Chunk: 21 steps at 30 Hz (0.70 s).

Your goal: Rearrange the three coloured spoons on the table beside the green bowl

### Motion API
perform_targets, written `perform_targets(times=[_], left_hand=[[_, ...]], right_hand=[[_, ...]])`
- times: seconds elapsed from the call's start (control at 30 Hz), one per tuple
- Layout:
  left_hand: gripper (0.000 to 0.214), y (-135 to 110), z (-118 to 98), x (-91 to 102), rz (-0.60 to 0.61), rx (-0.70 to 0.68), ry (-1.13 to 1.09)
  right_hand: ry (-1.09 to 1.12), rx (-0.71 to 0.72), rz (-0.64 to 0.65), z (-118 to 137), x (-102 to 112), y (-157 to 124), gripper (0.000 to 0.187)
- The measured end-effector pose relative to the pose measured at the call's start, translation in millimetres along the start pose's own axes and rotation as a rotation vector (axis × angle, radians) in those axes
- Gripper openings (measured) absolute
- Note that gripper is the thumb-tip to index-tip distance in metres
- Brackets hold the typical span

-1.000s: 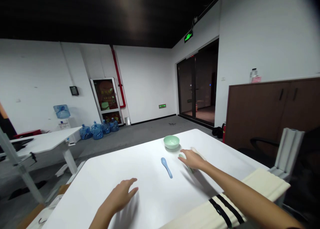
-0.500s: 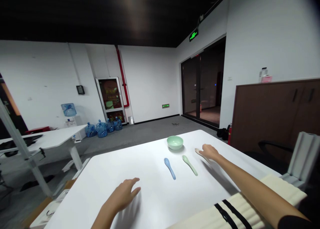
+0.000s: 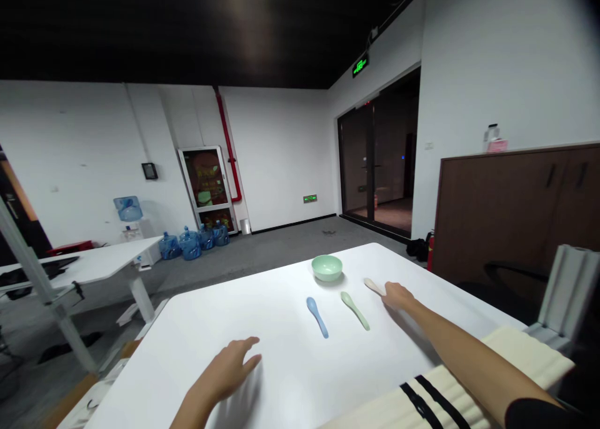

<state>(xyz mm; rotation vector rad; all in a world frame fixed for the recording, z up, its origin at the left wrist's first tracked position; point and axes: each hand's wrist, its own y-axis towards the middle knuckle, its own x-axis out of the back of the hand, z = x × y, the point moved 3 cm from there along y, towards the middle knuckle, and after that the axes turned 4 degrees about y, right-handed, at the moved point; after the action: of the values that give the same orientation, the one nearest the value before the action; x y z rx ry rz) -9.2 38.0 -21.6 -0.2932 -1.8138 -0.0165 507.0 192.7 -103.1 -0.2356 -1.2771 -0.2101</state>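
A: What does the right hand [image 3: 397,296] have?

B: Nothing gripped. It lies open and flat-fingered, to the right of the bowl [image 3: 327,268] and a little nearer the person. Its fingertips touch the handle end of the cream spoon [image 3: 374,286], but the fingers don't close around it.

A: And the left hand [image 3: 227,369]?

B: It's released too, fingers loosely spread, well apart from the bowl on the near left. It's slightly blurred, so whether it touches the counter [image 3: 210,329] is hard to tell. It holds nothing.

A: Where do the spoons lie?

B: All three lie flat on the counter, near the bowl on the person's side. The blue spoon [image 3: 317,317] is nearest the left hand, the green spoon [image 3: 355,311] lies just right of it, and the cream spoon lies closest to the bowl's right.

A: What's around the bowl?

B: It stands upright on the counter, with nothing in it that shows. A striped pad [image 3: 435,398] lies nearer the person, off to the right. Beyond the bowl, well apart, are a dark cabinet [image 3: 497,210] on the right and water jugs [image 3: 190,246] on the left.
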Motion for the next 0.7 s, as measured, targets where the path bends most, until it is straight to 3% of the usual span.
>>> perform_targets(times=[0.13, 0.3, 0.53, 0.7], left_hand=[[0.058, -1, -1, 0.7, -0.002, -0.005, 0.009], [0.057, -3, -6, 2.8, -0.008, -0.006, 0.008], [0.056, -6, -11, 5.6, 0.003, 0.002, 0.028], [0.056, -7, -9, 4.4, 0.008, 0.009, 0.036]], right_hand=[[0.013, 0.016, -0.018, 2, 2, 2, 0.027], [0.016, 0.051, -0.089, 23, 21, -1, 0.029], [0.065, 0.184, -0.174, 86, 50, 2, 0.032], [0.073, 0.217, -0.194, 132, 49, 15, 0.030]])
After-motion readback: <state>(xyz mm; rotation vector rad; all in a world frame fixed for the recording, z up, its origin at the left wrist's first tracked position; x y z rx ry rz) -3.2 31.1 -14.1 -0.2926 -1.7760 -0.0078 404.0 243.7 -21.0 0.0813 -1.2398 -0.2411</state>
